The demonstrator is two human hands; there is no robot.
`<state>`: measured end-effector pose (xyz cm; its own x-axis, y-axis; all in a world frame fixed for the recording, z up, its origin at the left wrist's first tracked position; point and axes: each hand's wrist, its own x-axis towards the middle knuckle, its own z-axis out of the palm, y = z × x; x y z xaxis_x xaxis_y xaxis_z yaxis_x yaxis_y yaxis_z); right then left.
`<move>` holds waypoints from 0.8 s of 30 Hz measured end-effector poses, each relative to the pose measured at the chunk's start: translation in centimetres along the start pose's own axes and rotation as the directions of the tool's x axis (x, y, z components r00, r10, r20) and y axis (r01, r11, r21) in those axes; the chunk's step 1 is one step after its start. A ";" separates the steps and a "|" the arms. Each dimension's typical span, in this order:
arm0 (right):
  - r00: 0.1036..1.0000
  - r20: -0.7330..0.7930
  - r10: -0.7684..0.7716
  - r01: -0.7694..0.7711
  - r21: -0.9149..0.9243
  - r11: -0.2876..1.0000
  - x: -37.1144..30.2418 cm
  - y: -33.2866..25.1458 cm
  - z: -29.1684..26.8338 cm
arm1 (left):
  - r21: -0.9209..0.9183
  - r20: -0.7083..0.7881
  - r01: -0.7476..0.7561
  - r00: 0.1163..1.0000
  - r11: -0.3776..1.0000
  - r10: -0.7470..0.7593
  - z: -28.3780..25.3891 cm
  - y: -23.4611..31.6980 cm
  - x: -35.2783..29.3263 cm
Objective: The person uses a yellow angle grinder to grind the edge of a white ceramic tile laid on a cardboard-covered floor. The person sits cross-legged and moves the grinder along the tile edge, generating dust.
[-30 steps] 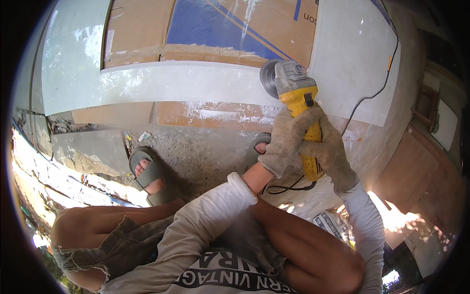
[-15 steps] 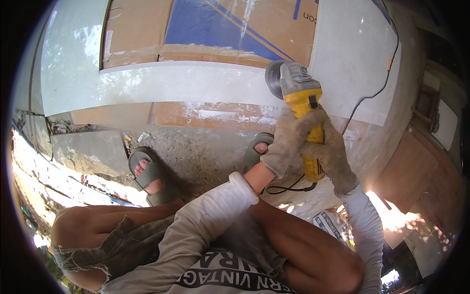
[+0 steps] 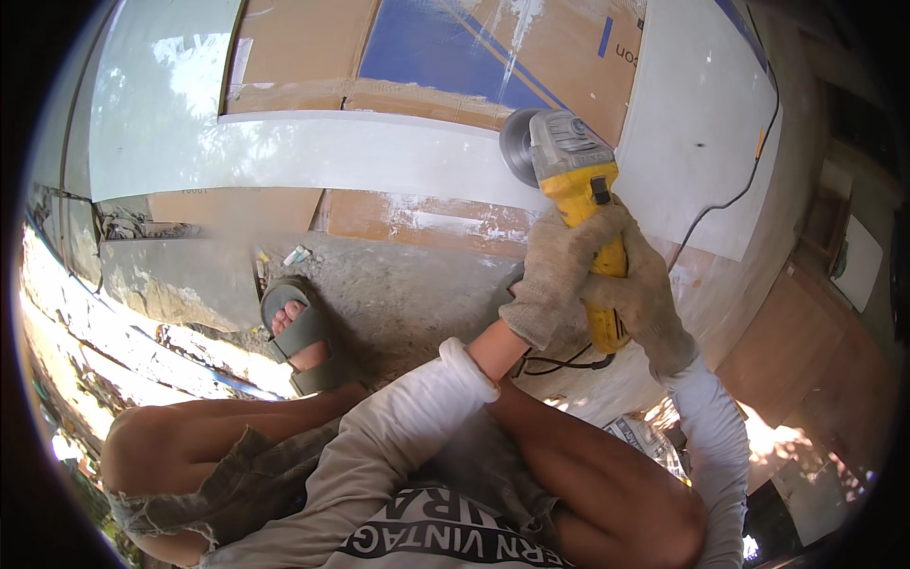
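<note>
A yellow and grey angle grinder (image 3: pixel 576 180) is held in front of me with its head away from me. My left hand (image 3: pixel 550 270), in a beige knit glove, is closed around the left side of its body. From the right, my gloved right hand (image 3: pixel 649 299) is closed around the body and rear handle. The grinder's round disc (image 3: pixel 518 147) is tilted at the inner edge of a white sheet (image 3: pixel 379 156); whether it touches cannot be made out. Brown and blue cardboard (image 3: pixel 445 57) shows inside the sheet's rectangular opening.
A black cord (image 3: pixel 711 209) runs along the right side of the sheet. Brown boards (image 3: pixel 782 332) lean at the right. My sandalled foot (image 3: pixel 301 332) rests on rough concrete (image 3: pixel 398 294), with a grey slab (image 3: pixel 175 284) to its left. A printed bag (image 3: pixel 649 441) lies beside my right knee.
The grinder, still in both hands, has moved a little left along the sheet's inner edge. My view has shifted slightly, so the sheet and cardboard appear further right and higher.
</note>
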<state>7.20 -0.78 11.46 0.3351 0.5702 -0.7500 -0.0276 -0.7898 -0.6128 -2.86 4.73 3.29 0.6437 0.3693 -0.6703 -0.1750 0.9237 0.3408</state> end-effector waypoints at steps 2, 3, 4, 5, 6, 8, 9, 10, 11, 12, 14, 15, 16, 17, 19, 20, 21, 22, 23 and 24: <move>1.000 0.019 0.012 -0.012 0.004 1.000 0.2 -0.4 0.4 | 0.086 0.025 -0.035 0.999 0.996 0.033 -0.7 0.7 -0.1; 0.999 0.027 0.022 -0.021 -0.002 1.000 0.3 -0.6 0.5 | 0.062 0.015 -0.017 1.000 0.998 0.016 -0.8 0.8 -0.2; 0.999 0.031 0.023 -0.024 0.018 1.000 0.3 -0.7 0.7 | 0.032 0.000 -0.006 1.000 0.999 0.006 -0.7 0.8 -0.2; 0.999 0.034 0.025 -0.026 0.034 0.999 0.3 -0.8 0.8 | 0.006 -0.016 0.016 1.000 1.000 -0.016 -0.6 0.9 -0.1; 0.999 0.037 0.028 -0.030 0.052 0.998 0.3 -0.8 0.8 | -0.002 -0.024 0.009 1.000 1.000 -0.009 -0.6 0.8 -0.2; 0.999 0.040 -0.003 0.002 0.027 1.000 0.3 -0.8 0.9 | -0.004 -0.045 0.023 0.999 1.000 -0.023 -0.6 0.7 -0.2; 0.999 0.032 -0.011 0.011 0.008 1.000 0.3 -0.8 0.9 | -0.008 -0.046 0.028 0.999 1.000 -0.029 -0.6 0.6 -0.2; 0.999 0.036 -0.021 0.020 0.031 0.999 0.3 -0.7 1.0 | -0.012 -0.047 0.036 0.998 0.999 -0.036 -0.6 0.4 -0.2; 0.999 0.032 -0.023 0.022 0.046 0.999 0.2 -0.6 1.0 | -0.016 -0.047 0.044 0.998 0.999 -0.045 -0.6 0.3 -0.2; 1.000 0.022 -0.012 0.010 0.055 0.998 0.2 -0.6 1.1 | -0.023 -0.047 0.046 0.998 0.999 -0.047 -0.6 0.1 -0.1; 1.000 0.022 0.019 -0.020 0.054 0.998 0.0 -0.4 0.9 | -0.039 -0.047 0.049 0.998 0.998 -0.051 -0.7 -0.1 0.0; 0.999 0.028 0.022 -0.023 0.054 0.998 -0.1 -0.4 0.8 | -0.039 -0.036 0.054 0.998 0.998 -0.055 -0.7 -0.3 0.0; 0.999 0.018 0.041 -0.042 0.051 0.998 -0.1 -0.3 0.7 | -0.039 -0.025 0.058 0.998 0.998 -0.059 -0.8 -0.4 0.0; 0.999 0.015 0.043 -0.044 0.052 0.998 -0.1 -0.1 0.7 | -0.039 -0.015 0.062 0.998 0.997 -0.063 -0.8 -0.4 0.1; 0.999 0.011 0.044 -0.045 0.051 0.998 -0.1 0.2 0.7 | -0.033 0.002 0.059 0.998 0.998 -0.059 -0.8 -0.6 0.1; 0.999 0.009 0.043 -0.043 0.049 0.998 0.0 0.4 0.6 | -0.029 0.010 0.057 0.998 0.998 -0.057 -0.8 -0.7 0.2; 0.999 0.002 0.051 -0.051 0.042 0.998 0.0 0.5 0.6 | -0.031 0.012 0.057 0.998 0.998 -0.057 -0.7 -0.8 0.2; 0.999 0.010 0.041 -0.041 0.042 0.998 0.0 0.6 0.4 | -0.032 0.014 0.058 0.998 0.998 -0.058 -0.7 -0.9 0.2; 0.999 0.011 0.041 -0.041 0.037 0.998 0.0 0.7 0.3 | -0.031 0.017 0.060 0.998 0.998 -0.059 -0.7 -1.0 0.3; 0.998 0.003 0.057 -0.057 0.027 0.998 0.0 0.8 0.2 | -0.028 0.016 0.062 0.998 0.998 -0.061 -0.6 -1.1 0.3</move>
<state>6.99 -1.37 10.93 0.3306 0.5251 -0.7842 -0.0717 -0.8146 -0.5756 -2.91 3.89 2.27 0.6652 0.3103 -0.6792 -0.1561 0.9472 0.2799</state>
